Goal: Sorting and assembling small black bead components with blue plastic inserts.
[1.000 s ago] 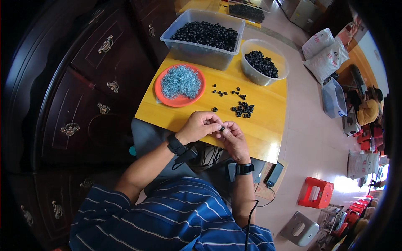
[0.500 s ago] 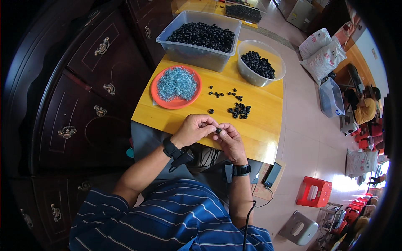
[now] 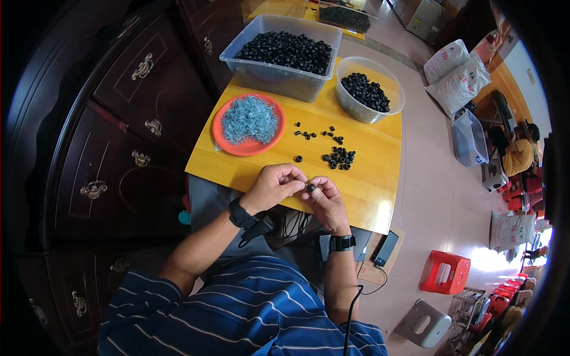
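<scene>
Fingertips of both hands are pinching one small black rubber ring point(image 3: 310, 187) between them, left hand point(image 3: 273, 187) and right hand point(image 3: 323, 202) closing over the yellow table's point(image 3: 368, 178) near edge. Loose rings point(image 3: 339, 157) are lying beyond; the orange plate of blue wire clips point(image 3: 249, 121), the tub point(image 3: 285, 53) and the bowl point(image 3: 368, 89) are sitting full, so much seems left.

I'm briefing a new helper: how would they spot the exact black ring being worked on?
On the yellow table, look at the near edge where the left hand and right hand meet. The black ring sits pinched between their fingertips, unlike the loose rings lying farther back.
</scene>
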Available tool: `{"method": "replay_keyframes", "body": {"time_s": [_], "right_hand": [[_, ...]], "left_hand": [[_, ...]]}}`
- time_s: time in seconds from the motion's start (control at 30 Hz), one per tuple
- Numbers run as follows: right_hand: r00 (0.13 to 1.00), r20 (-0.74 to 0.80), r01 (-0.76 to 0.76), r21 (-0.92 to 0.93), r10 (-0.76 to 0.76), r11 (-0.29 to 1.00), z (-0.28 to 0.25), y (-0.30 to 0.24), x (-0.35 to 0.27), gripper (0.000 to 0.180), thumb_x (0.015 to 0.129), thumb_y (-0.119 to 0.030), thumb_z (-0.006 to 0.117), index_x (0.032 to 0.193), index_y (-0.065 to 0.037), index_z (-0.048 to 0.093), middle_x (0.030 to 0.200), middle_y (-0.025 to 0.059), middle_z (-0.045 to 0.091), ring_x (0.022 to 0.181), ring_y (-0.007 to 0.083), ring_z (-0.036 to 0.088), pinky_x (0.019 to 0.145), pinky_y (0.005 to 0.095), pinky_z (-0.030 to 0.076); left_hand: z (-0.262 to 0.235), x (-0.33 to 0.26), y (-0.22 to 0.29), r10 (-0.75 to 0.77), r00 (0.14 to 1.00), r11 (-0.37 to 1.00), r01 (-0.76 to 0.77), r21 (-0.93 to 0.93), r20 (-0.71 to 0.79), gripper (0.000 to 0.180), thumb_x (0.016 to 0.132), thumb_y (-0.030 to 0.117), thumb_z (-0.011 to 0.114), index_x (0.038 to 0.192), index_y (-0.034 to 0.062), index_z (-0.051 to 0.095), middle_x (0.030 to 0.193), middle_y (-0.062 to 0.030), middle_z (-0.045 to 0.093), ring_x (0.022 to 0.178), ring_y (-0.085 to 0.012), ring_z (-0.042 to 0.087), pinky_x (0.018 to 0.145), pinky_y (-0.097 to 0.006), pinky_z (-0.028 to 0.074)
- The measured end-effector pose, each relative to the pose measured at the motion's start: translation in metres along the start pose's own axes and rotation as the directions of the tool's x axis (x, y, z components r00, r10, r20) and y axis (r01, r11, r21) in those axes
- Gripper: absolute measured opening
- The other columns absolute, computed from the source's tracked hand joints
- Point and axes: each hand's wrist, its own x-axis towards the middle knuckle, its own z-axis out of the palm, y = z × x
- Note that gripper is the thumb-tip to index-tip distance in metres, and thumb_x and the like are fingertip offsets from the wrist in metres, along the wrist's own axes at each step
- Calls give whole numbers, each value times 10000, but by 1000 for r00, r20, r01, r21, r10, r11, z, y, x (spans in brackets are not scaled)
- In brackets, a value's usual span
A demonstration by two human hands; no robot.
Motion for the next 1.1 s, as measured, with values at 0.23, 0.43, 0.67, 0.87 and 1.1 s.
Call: {"method": "replay_keyframes", "body": {"time_s": [0.23,0.43,0.67,0.87,1.1], "right_hand": [[1000,-8,-5,35,5,999,2,-2,0,165,979,-94,576,1132,-38,552,1058,52,618,932,157,622,878,291,507],[1000,-29,0,46,1,999,2,-1,-1,207,972,-63,575,1175,-29,556,1060,57,624,932,154,623,883,284,504],[999,-29,23,5,-22,1000,5,0,-1,223,960,-40,585,1182,-16,570,1032,60,640,931,152,629,884,276,501],[999,-22,33,-89,-35,995,5,2,0,206,964,-79,596,1165,-41,574,994,51,641,897,147,620,826,259,503],[1000,5,-18,25,18,1000,8,-5,0,159,986,-130,565,1123,-49,563,934,42,622,827,133,601,787,260,498]], "left_hand": [[3,0,-1,-7,1000,999,7,-45,-6,97,909,31,638,998,-4,652,816,20,643,696,-17,571,638,-183,479],[4,1,0,8,1000,999,-9,-38,-18,110,904,28,644,1007,-9,657,824,14,650,695,-19,566,636,-181,475],[3,2,-5,13,1000,1000,-13,-18,-23,110,906,22,637,1009,-12,659,831,4,665,706,-27,591,634,-184,475],[5,2,0,0,1000,997,0,-73,-5,102,915,26,625,1005,-10,658,844,-10,680,731,-42,626,637,-192,480],[7,1,1,-28,1000,998,29,-63,14,106,923,34,619,1012,-12,652,842,-14,684,732,-49,634,634,-192,477]]}}
